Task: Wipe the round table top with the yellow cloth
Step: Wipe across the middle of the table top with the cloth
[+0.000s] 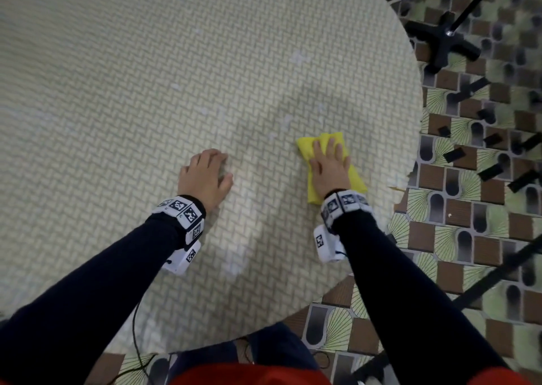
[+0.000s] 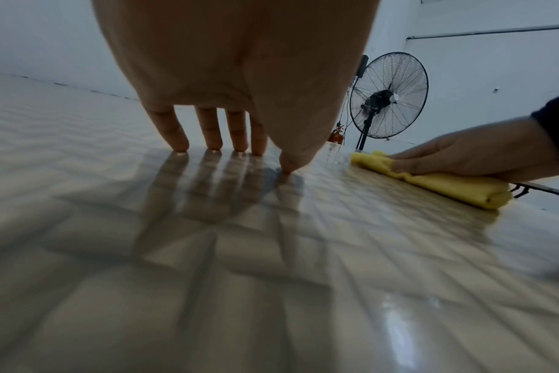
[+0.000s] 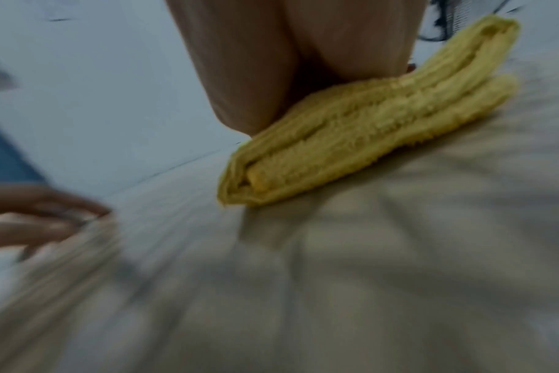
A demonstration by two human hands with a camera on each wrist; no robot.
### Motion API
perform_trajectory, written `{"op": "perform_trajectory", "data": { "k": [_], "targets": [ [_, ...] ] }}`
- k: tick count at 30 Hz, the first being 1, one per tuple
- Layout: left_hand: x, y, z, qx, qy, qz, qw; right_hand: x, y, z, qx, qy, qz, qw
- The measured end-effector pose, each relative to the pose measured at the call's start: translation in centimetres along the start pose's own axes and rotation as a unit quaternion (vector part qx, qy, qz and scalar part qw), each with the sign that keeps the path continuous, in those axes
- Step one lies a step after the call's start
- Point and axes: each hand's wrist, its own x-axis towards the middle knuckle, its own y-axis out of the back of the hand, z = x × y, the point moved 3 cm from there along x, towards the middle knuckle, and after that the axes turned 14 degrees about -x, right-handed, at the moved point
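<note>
count: one yellow cloth (image 1: pixel 328 166); one round table top (image 1: pixel 176 76)
right hand (image 1: pixel 330 170): flat, pressing cloth beneath
left hand (image 1: pixel 205 176): fingertips (image 2: pixel 179 143) on table, holds nothing

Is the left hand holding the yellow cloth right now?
No, the left hand rests bare on the table top; the right hand presses the yellow cloth.
</note>
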Motion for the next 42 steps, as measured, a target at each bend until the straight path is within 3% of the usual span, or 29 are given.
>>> {"op": "perform_trajectory", "data": {
  "k": [4,6,11,13,15,19,22,24,26,29,31,33,37,40,42],
  "targets": [
    [0.0,0.1,0.1,-0.001,-0.004,-0.002,1.000,-6.0,-3.0,-3.2,-0.029,0.147,0.028,0.988],
    [0.0,0.2,0.1,0.001,-0.003,-0.001,1.000,-8.5,-3.5,-1.2,-0.041,0.157,0.031,0.986],
    [0.0,0.2,-0.1,0.000,-0.001,-0.001,1.000,-5.0,-1.4,5.3,-0.042,-0.035,0.035,0.998],
    [0.0,0.1,0.0,-0.001,-0.002,0.001,1.000,-1.7,-0.1,4.9,-0.017,-0.090,0.028,0.995],
    [0.0,0.0,0.0,0.000,-0.001,0.004,1.000,1.0,0.6,2.9,-0.005,-0.091,0.001,0.996],
    [0.0,0.0,0.2,-0.001,-0.002,0.008,1.000,0.5,-0.1,-1.5,-0.054,0.039,-0.011,0.998],
    [-0.1,0.0,0.3,0.005,-0.005,0.008,1.000,-5.0,-2.6,-3.1,-0.083,0.180,-0.007,0.980],
    [0.0,-0.1,0.3,0.005,-0.005,0.011,1.000,-8.7,-3.8,-2.0,-0.084,0.219,0.003,0.972],
    [-0.1,-0.3,0.2,0.003,-0.002,0.010,1.000,-10.2,-4.1,1.0,-0.082,0.179,0.002,0.980],
    [-0.2,-0.4,0.1,-0.003,0.000,0.009,1.000,-8.1,-2.7,5.3,-0.062,0.041,0.018,0.997],
    [-0.2,-0.5,0.0,-0.010,-0.002,0.010,1.000,-5.0,-1.2,5.7,-0.027,-0.038,0.026,0.999],
    [-0.3,-0.3,-0.3,-0.029,-0.007,0.024,0.999,-2.1,-0.3,3.5,-0.007,-0.070,0.021,0.997],
    [-0.8,0.8,-1.3,-0.044,-0.001,0.072,0.996,-1.4,-0.9,-4.9,-0.041,0.028,0.016,0.999],
    [-1.5,1.5,-3.4,-0.042,0.036,0.087,0.995,-6.1,-3.2,-10.2,-0.080,0.160,0.007,0.984],
    [-2.0,2.1,-4.7,-0.049,0.059,0.102,0.992,-9.5,-4.3,-11.0,-0.092,0.236,0.006,0.967]
  ]
}}
